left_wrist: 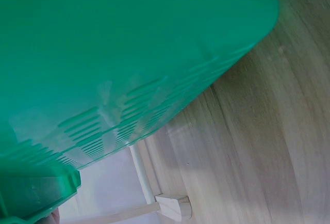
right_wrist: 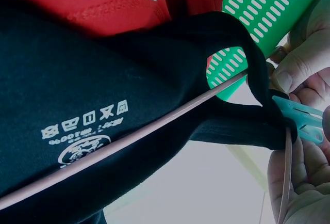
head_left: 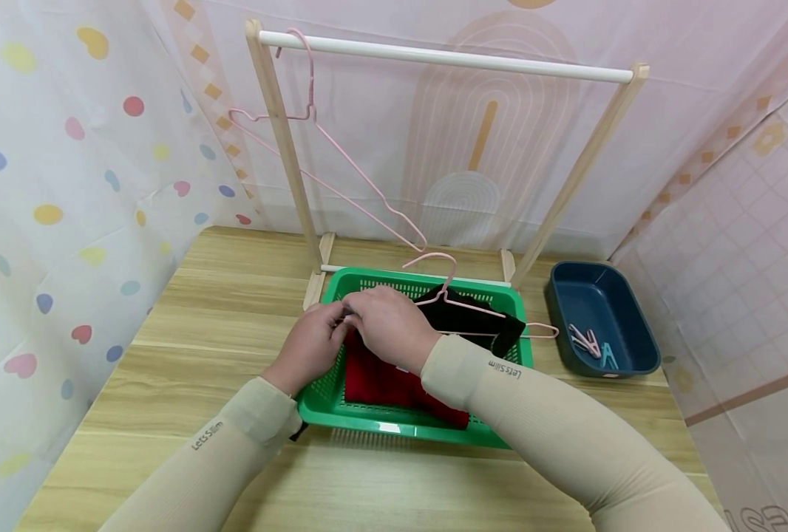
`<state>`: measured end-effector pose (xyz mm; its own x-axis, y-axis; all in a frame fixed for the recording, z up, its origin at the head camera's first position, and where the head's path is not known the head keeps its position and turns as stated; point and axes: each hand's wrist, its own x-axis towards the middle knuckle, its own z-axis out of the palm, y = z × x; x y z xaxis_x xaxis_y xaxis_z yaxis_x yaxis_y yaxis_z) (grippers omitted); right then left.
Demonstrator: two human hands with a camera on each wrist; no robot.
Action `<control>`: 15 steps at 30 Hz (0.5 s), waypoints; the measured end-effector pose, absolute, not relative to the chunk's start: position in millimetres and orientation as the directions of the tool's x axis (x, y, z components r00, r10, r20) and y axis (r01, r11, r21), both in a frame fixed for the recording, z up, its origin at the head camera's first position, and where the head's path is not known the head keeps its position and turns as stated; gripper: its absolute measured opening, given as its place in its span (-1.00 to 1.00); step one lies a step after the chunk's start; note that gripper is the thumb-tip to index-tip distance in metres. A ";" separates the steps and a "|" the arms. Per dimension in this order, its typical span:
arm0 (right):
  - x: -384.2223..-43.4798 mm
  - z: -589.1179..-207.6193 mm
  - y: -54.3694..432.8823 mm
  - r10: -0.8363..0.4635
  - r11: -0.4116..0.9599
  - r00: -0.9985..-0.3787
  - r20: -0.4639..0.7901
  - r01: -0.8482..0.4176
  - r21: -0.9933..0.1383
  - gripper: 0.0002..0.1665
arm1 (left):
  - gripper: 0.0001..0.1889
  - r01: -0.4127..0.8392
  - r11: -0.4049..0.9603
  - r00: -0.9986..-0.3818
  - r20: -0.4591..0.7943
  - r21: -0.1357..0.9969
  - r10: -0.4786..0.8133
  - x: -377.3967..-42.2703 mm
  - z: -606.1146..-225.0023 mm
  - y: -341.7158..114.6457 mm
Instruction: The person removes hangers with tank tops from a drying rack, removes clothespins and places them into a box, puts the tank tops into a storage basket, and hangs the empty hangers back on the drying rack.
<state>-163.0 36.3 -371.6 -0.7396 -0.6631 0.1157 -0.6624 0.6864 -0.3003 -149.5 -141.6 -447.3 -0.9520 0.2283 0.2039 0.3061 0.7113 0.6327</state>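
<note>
Left hand point(head_left: 307, 349) appears to pinch the strap end of a black garment point(right_wrist: 154, 77); right hand point(head_left: 394, 325) seems to grasp a teal clip point(right_wrist: 287, 108) seated there, though the fingers overlap and the split is hard to tell. Clip presumably pins strap to pink hanger point(right_wrist: 129, 139) against slipping; two hands likely because one must steady the fabric. Garment and hanger lie over the green basket point(head_left: 434, 434), above red cloth point(head_left: 394, 380), the basket probably serving as a rest. Hanger's long axis runs left–right; its right end projects beyond the basket's right rim, its hook stands toward the far side, tip curving left. Beyond, a bare second hanger point(head_left: 312, 81) hangs at the left of the rack's rail point(head_left: 447, 58). Far right: blue bin point(head_left: 596, 303) holding spare clips point(head_left: 587, 341), presumably within reach.
</note>
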 end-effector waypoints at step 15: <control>-162.7 -372.5 36.6 -0.659 0.683 -0.742 0.122 -0.658 -0.316 -0.76 | -0.80 0.298 0.720 -0.954 0.200 0.626 0.222 -147.8 -445.4 -140.5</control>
<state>-162.7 36.6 -372.5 -0.7421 -0.6590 0.1222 -0.6585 0.6829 -0.3164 -147.8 -140.5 -445.4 -0.9544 0.2220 0.1996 0.2985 0.7201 0.6264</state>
